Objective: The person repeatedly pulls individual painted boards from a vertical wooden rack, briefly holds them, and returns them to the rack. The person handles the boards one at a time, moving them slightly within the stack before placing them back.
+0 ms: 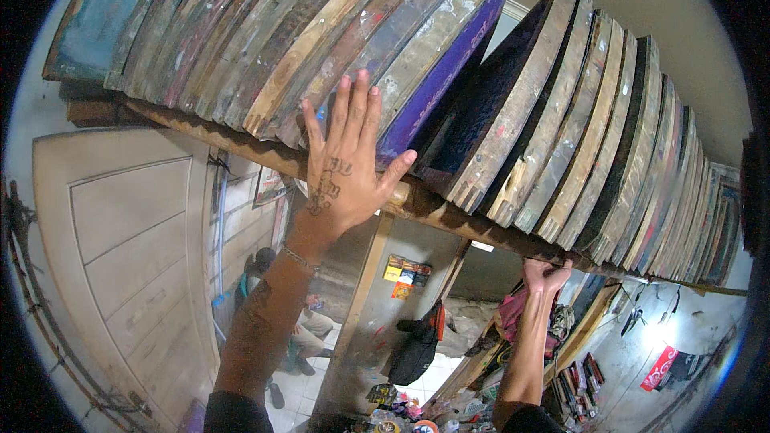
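A long row of paint-stained wooden-framed screens (355, 42) stands on edge along a raised shelf. My left hand (346, 150), fingers spread, lies flat against the lower ends of the frames, beside one with a purple face (445, 66). To the right of that frame a gap opens, then more wooden frames (511, 120) lean in a row. My right hand (546, 275) is closed around the shelf's lower front edge (469, 222), beneath the right-hand frames; its fingers are partly hidden.
A pale panelled door (132, 240) is at the left. Below, a person (310, 331) is partly visible beyond a wooden post (361, 276). A black bag (415, 349) hangs on the partition. Cluttered containers (391, 421) are at the bottom, with a bright lamp (660, 334) at right.
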Available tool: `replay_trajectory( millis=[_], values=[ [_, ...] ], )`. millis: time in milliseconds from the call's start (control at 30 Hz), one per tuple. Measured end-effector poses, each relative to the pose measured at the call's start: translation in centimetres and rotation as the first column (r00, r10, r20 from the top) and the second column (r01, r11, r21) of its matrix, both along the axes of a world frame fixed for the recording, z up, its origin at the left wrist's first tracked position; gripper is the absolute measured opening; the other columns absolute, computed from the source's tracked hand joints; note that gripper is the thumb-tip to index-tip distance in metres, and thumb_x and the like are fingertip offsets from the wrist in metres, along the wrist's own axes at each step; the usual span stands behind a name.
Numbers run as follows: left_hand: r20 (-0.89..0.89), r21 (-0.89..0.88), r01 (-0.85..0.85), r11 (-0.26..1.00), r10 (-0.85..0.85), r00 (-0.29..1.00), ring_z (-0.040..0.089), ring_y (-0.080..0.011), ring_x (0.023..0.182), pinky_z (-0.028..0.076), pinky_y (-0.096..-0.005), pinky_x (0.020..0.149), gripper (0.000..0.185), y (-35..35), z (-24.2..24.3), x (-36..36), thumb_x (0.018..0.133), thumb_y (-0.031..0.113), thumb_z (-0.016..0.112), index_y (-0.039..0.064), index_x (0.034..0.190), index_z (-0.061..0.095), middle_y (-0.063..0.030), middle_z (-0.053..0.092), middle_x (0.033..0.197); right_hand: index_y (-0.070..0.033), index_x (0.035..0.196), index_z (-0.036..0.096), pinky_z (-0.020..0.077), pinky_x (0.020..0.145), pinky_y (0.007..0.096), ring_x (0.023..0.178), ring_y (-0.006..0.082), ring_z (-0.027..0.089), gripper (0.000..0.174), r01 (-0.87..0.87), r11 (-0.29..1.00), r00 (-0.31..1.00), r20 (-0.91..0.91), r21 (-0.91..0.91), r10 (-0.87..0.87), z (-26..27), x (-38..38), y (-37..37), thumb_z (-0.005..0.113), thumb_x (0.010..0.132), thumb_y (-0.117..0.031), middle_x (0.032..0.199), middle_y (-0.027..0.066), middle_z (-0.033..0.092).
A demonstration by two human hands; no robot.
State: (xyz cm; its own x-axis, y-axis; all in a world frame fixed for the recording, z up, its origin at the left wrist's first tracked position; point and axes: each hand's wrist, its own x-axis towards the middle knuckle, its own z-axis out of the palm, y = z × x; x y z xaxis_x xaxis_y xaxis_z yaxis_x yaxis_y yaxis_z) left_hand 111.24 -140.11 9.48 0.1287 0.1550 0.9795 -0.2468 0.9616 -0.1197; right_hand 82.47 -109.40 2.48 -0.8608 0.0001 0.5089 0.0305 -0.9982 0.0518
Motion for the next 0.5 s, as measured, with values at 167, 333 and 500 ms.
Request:
replay_trajectory(
  millis=[167,333,500],
  values=[
    [0.061,-0.149,0.192,0.97,-0.185,0.981,0.015,-0.047,0.152,0.004,-0.0667,0.118,0.102,3.8,0.0,-2.9,0.097,0.07,0.031,-0.019,0.147,0.027,-0.0382,0.018,0.158,-0.005,0.129,0.063,0.044,0.108,0.0513,0.122,0.0321,0.059,0.044,0.061,0.997,0.998,0.002,-0.039,-0.061,-0.3,-2.1,-0.2,0.046,0.099,-0.032,0.133,0.0138,0.063],
    [0.113,-0.153,0.719,0.678,-0.711,0.694,0.019,-0.0567,0.146,0.017,-0.0563,0.12,0.108,9.3,0.5,-4.4,0.093,0.07,0.046,-0.014,0.153,0.015,-0.0437,0.013,0.156,-0.004,0.131,0.062,0.0443,0.109,0.0519,0.123,0.0332,0.058,0.043,0.023,0.998,0.998,-0.053,-0.052,-0.026,-0.1,-3.3,-0.8,0.047,0.099,-0.03,0.134,0.0146,0.063],
    [0.132,-0.12,0.863,0.491,-0.854,0.504,0.016,-0.0462,0.151,0.016,-0.048,0.123,0.102,7.5,-1.0,-4.5,0.091,0.046,0.065,-0.01,0.156,0.009,-0.0361,0.011,0.161,-0.004,0.132,0.061,0.0443,0.109,0.0526,0.125,0.0348,0.057,0.044,-0.001,1.0,0.997,-0.077,0.012,0.002,-0.7,-1.7,-1.1,0.045,0.099,-0.029,0.136,0.0158,0.062]
  ],
)
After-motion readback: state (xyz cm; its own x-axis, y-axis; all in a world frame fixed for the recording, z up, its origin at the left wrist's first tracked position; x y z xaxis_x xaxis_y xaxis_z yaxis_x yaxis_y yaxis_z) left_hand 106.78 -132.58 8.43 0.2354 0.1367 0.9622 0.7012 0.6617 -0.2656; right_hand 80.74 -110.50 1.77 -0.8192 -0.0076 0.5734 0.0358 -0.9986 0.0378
